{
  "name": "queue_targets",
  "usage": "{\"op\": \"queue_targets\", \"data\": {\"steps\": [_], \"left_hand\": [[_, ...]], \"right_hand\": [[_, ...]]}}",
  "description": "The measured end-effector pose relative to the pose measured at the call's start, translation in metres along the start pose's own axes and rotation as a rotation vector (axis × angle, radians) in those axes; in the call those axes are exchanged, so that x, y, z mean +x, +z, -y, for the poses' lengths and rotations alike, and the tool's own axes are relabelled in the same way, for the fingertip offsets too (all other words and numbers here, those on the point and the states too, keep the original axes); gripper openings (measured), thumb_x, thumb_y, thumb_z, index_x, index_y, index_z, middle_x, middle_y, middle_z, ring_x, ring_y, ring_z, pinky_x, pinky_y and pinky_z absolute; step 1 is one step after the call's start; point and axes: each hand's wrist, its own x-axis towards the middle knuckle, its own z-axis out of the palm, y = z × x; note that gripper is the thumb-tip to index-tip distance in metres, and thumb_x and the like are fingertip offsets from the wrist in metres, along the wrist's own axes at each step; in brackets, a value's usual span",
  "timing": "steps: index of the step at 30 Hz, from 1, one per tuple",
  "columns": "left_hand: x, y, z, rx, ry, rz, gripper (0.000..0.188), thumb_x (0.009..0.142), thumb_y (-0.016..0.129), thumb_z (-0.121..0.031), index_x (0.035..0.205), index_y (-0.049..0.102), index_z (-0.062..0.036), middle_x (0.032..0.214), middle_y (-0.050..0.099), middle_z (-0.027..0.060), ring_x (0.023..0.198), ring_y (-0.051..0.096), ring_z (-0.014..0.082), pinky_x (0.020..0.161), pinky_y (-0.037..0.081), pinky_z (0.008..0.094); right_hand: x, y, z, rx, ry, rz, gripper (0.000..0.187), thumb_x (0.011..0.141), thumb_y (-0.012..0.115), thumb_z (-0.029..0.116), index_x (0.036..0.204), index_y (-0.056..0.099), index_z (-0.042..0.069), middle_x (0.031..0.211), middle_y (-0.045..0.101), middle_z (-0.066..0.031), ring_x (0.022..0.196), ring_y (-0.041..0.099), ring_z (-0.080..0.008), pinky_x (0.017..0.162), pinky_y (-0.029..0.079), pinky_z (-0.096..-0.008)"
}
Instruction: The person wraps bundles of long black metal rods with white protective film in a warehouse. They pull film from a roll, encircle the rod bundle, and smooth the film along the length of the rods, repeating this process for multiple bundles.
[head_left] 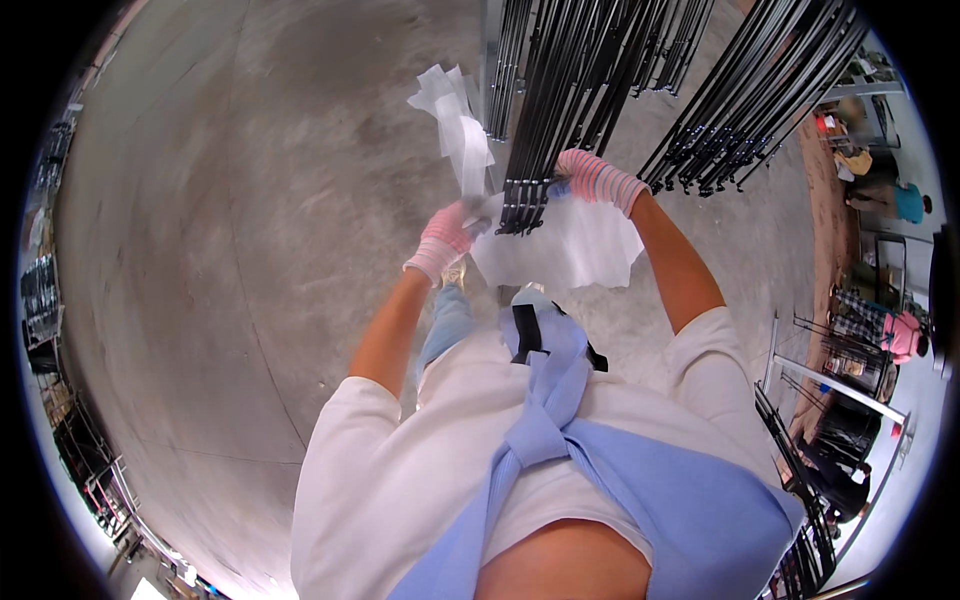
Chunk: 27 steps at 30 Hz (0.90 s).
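My left hand (pixel 445 242), in a pink-and-white striped glove, is closed at the left edge of a thin white sheet (pixel 570 250), its fingertips slightly blurred. The sheet looks like packing foam and spreads behind the lower ends of a bundle of black rods (pixel 540 130). On the bundle's right side, my right hand (pixel 600 182), gloved the same way, curls over the sheet's upper edge close to the rods. Part of its fingers is hidden. A second strip of white sheeting (pixel 462 135) hangs or lies just beyond my left hand; which, I cannot tell.
More black rods (pixel 740 115) hang in a bunch to the right. A grey metal upright (pixel 492 60) stands beside the left rods. Grey concrete floor (pixel 230 250) spreads to the left. At the far right are several people (pixel 905 335) and metal racks (pixel 840 390).
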Motion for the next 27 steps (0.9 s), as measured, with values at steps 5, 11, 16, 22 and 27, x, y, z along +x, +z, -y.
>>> {"op": "queue_targets", "data": {"steps": [5, 11, 16, 22, 27], "left_hand": [[0.002, 0.003, -0.048, 0.349, 0.029, -0.109, 0.015, 0.071, 0.057, -0.01, 0.084, 0.055, -0.0031, 0.071, 0.06, 0.0074, 0.067, 0.055, 0.0199, 0.065, 0.043, 0.0281], [-0.007, 0.011, -0.142, 0.78, -0.369, -0.125, 0.019, 0.068, 0.056, -0.024, 0.079, 0.055, -0.0083, 0.078, 0.059, 0.0142, 0.075, 0.055, 0.0298, 0.064, 0.044, 0.0376], [0.001, 0.041, -0.123, 0.216, -0.263, -0.427, 0.022, 0.068, 0.059, -0.026, 0.079, 0.055, -0.0063, 0.072, 0.059, 0.0101, 0.066, 0.056, 0.0232, 0.06, 0.044, 0.0324], [0.006, 0.101, -0.081, 0.069, 0.005, -0.678, 0.023, 0.069, 0.054, -0.014, 0.089, 0.049, -0.0048, 0.078, 0.057, 0.0147, 0.073, 0.054, 0.0323, 0.067, 0.042, 0.0358], [0.005, 0.084, -0.094, 0.58, 0.069, -0.816, 0.041, 0.066, 0.063, -0.025, 0.098, 0.047, -0.004, 0.079, 0.055, 0.008, 0.068, 0.054, 0.0222, 0.059, 0.045, 0.0329]], "right_hand": [[0.064, 0.014, -0.083, 0.231, -0.192, 0.016, 0.012, 0.073, 0.045, -0.003, 0.079, 0.053, 0.004, 0.074, 0.055, 0.0003, 0.065, 0.05, -0.0092, 0.058, 0.043, -0.024], [0.059, 0.017, -0.072, 0.559, -0.182, 0.118, 0.023, 0.074, 0.044, -0.003, 0.095, 0.051, 0.003, 0.089, 0.053, 0.0006, 0.081, 0.049, -0.0098, 0.074, 0.041, -0.0257], [0.016, 0.011, -0.03, 0.144, -0.421, 0.045, 0.026, 0.077, 0.038, -0.003, 0.1, 0.049, 0.001, 0.098, 0.053, 0.0, 0.088, 0.048, -0.0107, 0.079, 0.038, -0.0263], [0.033, 0.008, -0.051, 0.21, -0.535, 0.172, 0.034, 0.084, 0.028, 0.011, 0.114, 0.041, 0.003, 0.113, 0.046, 0.0001, 0.099, 0.043, -0.0086, 0.086, 0.031, -0.0224], [0.043, 0.019, -0.05, 0.508, -0.47, 0.133, 0.044, 0.067, 0.036, -0.007, 0.11, 0.044, 0.001, 0.113, 0.047, -0.004, 0.101, 0.044, -0.0097, 0.088, 0.032, -0.022]]}}
